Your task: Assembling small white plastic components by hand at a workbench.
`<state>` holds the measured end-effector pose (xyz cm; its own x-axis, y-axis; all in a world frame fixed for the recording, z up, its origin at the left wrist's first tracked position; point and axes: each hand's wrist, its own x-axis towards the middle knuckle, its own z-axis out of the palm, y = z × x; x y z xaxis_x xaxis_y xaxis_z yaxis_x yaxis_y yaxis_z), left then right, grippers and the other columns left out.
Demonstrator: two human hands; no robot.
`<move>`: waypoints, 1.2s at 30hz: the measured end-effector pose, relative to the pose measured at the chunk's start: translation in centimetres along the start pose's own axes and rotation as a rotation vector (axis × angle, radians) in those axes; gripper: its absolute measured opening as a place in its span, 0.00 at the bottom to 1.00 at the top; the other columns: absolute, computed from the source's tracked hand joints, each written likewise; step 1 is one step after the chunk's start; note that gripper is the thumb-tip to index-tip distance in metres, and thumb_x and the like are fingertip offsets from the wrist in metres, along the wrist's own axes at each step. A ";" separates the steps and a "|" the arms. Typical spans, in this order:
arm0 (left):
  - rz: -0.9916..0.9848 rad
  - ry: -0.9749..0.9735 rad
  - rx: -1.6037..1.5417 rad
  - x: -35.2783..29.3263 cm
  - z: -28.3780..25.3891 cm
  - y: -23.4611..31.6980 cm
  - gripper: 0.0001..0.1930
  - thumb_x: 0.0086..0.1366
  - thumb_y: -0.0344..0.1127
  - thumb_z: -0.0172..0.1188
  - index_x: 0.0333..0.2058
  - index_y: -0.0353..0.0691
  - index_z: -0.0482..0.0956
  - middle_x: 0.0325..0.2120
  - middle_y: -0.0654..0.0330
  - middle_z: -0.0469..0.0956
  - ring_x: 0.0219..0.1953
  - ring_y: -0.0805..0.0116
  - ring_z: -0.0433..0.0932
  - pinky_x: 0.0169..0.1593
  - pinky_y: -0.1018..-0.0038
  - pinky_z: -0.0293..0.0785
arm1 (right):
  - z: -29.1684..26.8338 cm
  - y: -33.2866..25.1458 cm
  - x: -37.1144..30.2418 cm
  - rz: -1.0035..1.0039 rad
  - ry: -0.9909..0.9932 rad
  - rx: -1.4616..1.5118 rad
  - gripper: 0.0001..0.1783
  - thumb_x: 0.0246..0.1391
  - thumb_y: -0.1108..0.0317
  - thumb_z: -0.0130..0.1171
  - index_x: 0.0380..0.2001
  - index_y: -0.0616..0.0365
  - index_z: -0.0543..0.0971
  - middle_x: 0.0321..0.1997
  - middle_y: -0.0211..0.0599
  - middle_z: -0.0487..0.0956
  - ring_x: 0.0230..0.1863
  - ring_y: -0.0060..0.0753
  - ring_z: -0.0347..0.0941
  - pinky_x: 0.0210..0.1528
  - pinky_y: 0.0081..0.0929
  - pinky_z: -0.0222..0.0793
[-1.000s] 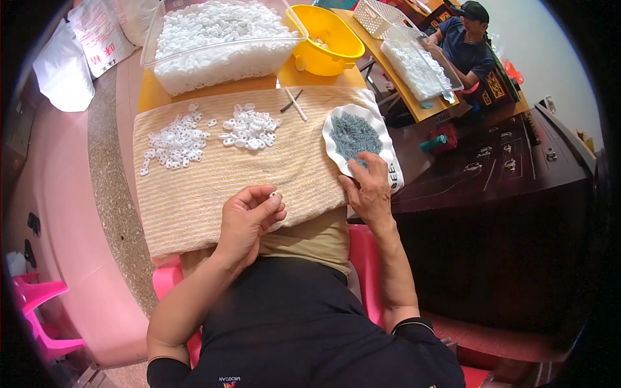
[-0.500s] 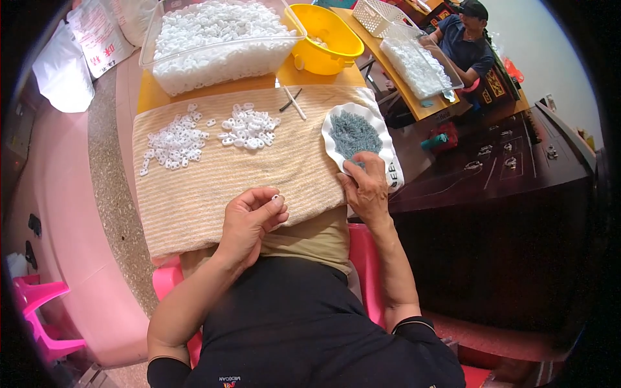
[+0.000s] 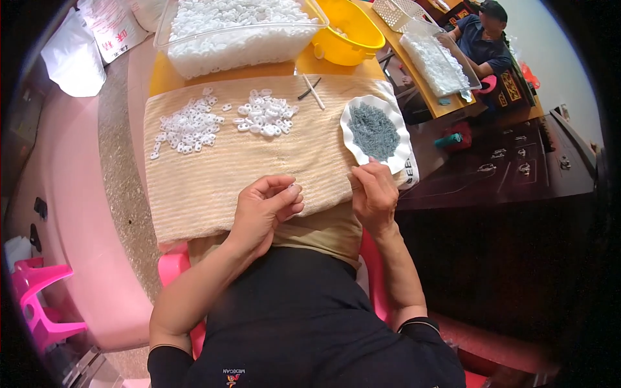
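Note:
My left hand (image 3: 265,207) is closed in a pinch over the cloth's near part. A small white plastic piece shows only partly at its fingertips. My right hand (image 3: 376,197) is just off the near rim of a scalloped white plate (image 3: 402,158), thumb and fingers pressed together; whatever they hold is too small to make out. On that plate lies a heap of small, thin grey-blue parts (image 3: 374,131). Two loose piles of white plastic pieces with holes, a left pile (image 3: 191,126) and a right pile (image 3: 265,115), rest on the striped cloth (image 3: 213,187).
A clear bin (image 3: 242,48) heaped with white pieces and a yellow tub (image 3: 352,48) stand at the back. A white stick (image 3: 314,90) crosses a dark one on the cloth. Another person (image 3: 482,39) sits at a table at the far right, beside a second clear bin (image 3: 436,68).
My right hand has drawn back from the grey-blue heap to the plate's near side. The left hand keeps its pinch, its white piece now more hidden. The whole view has shifted slightly.

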<state>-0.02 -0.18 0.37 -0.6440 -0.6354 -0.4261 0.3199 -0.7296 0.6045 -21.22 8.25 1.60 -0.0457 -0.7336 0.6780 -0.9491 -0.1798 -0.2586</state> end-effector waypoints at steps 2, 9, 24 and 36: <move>0.006 -0.015 -0.007 0.0 0.0 0.0 0.09 0.61 0.27 0.61 0.40 0.36 0.75 0.33 0.59 0.79 0.33 0.72 0.79 0.39 0.77 0.79 | 0.4 -0.5 0.0 0.039 0.000 0.088 0.07 0.46 0.81 0.62 0.32 0.63 0.78 0.29 0.41 0.76 0.32 0.44 0.74 0.44 0.37 0.73; -0.002 -0.022 -0.035 0.2 -0.3 -0.1 0.09 0.62 0.27 0.60 0.41 0.34 0.75 0.35 0.57 0.79 0.35 0.72 0.79 0.40 0.76 0.80 | 1.9 -1.8 -0.3 0.447 -0.170 0.535 0.05 0.53 0.78 0.60 0.35 0.66 0.78 0.34 0.37 0.80 0.36 0.23 0.76 0.39 0.19 0.70; 0.025 -0.116 -0.025 0.0 -0.1 0.0 0.08 0.63 0.30 0.60 0.39 0.34 0.76 0.32 0.59 0.79 0.31 0.73 0.79 0.38 0.76 0.80 | 2.7 -3.1 0.1 0.755 -0.282 0.940 0.07 0.56 0.75 0.58 0.37 0.67 0.79 0.32 0.33 0.81 0.35 0.18 0.75 0.38 0.17 0.71; 0.055 -0.056 -0.016 -0.3 0.3 0.0 0.12 0.63 0.29 0.60 0.44 0.35 0.75 0.30 0.61 0.78 0.31 0.73 0.79 0.38 0.77 0.79 | 3.1 -2.9 0.0 0.816 -0.275 1.099 0.07 0.57 0.74 0.57 0.36 0.67 0.78 0.31 0.34 0.81 0.34 0.21 0.77 0.39 0.19 0.73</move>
<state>-0.02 0.05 0.66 -0.6632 -0.6596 -0.3537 0.3664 -0.6981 0.6151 -17.48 6.76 0.19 -0.2769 -0.9598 -0.0458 0.0489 0.0336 -0.9982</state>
